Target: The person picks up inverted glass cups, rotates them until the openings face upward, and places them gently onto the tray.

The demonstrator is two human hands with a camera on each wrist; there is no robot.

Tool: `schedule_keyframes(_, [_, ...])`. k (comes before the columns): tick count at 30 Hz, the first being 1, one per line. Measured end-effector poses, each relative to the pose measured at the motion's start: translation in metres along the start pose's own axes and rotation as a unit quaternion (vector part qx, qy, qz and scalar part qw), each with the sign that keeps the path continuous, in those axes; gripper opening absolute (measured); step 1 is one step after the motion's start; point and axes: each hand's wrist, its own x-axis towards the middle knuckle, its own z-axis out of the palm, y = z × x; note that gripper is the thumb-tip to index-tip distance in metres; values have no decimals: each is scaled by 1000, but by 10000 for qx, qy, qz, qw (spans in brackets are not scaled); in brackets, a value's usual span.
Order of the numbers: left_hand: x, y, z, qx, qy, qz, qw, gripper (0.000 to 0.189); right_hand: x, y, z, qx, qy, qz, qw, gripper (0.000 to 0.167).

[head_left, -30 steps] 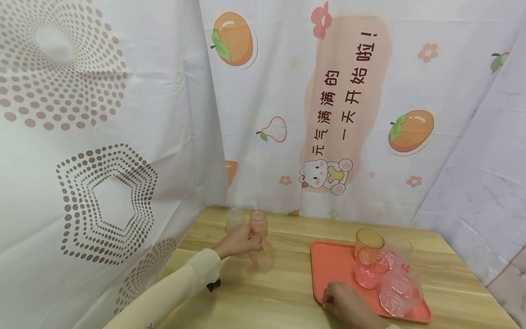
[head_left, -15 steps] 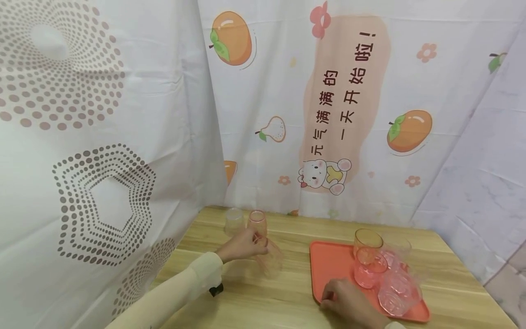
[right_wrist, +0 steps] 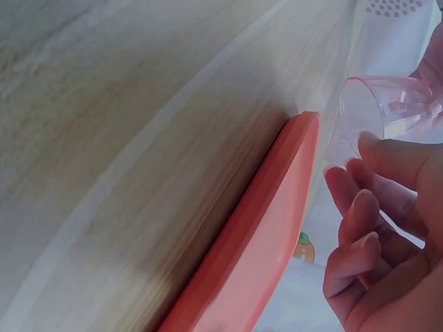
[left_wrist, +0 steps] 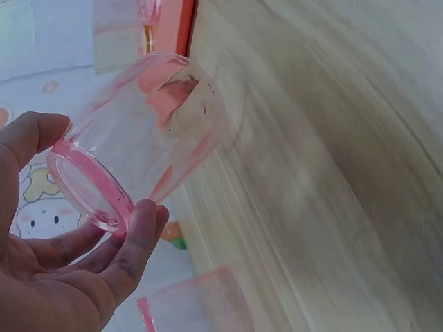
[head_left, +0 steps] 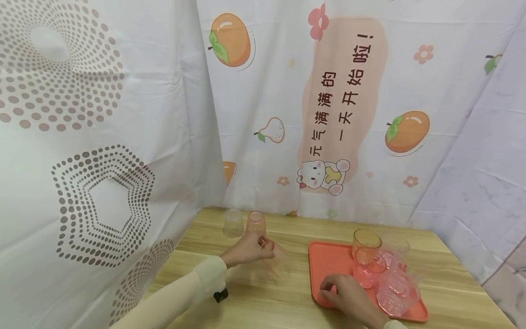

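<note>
Pale cream left sleeve (head_left: 170,297) covering the person's forearm, wider cuff (head_left: 210,274) in the same cream circling the wrist, small black piece (head_left: 220,295) showing under that cuff, sliver of matching right sleeve (head_left: 395,325) peeking in low down, left hand (head_left: 247,249) and right hand (head_left: 349,297) appearing bare

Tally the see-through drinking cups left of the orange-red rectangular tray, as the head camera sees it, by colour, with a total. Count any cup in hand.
Colourless see-through cup: 1
Pink-tinted see-through cups: 2, a standing cup and a held cup in the left hand
Total: 3
</note>
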Motion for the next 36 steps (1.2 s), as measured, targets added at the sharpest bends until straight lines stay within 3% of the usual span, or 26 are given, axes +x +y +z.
schedule_keyframes(7, [2,0,11,-146,-19,-21,9999,23,3,-4,2,166,257,228,9993,6])
schedule_keyframes(16, [2,11,24,-421,-145,-276,9986,23,7,-6,5,932,557,787,9910,19])
schedule_keyframes(20, [2,14,29,-482,-102,-289,9984,25,6,-10,5,1494,569,1092,9811,30])
schedule_keyframes(25, [1,16,36,-516,-86,-318,9981,29,8,-16,5,2183,606,1536,9618,35])
schedule_keyframes(30, [0,21,45,-659,-86,-405,9970,37,10,-16,5,2871,582,1712,9407,36])
schedule_keyframes(36, [-1,24,50,-746,-9,-381,9965,38,10,-18,5,2946,786,1897,9333,31])
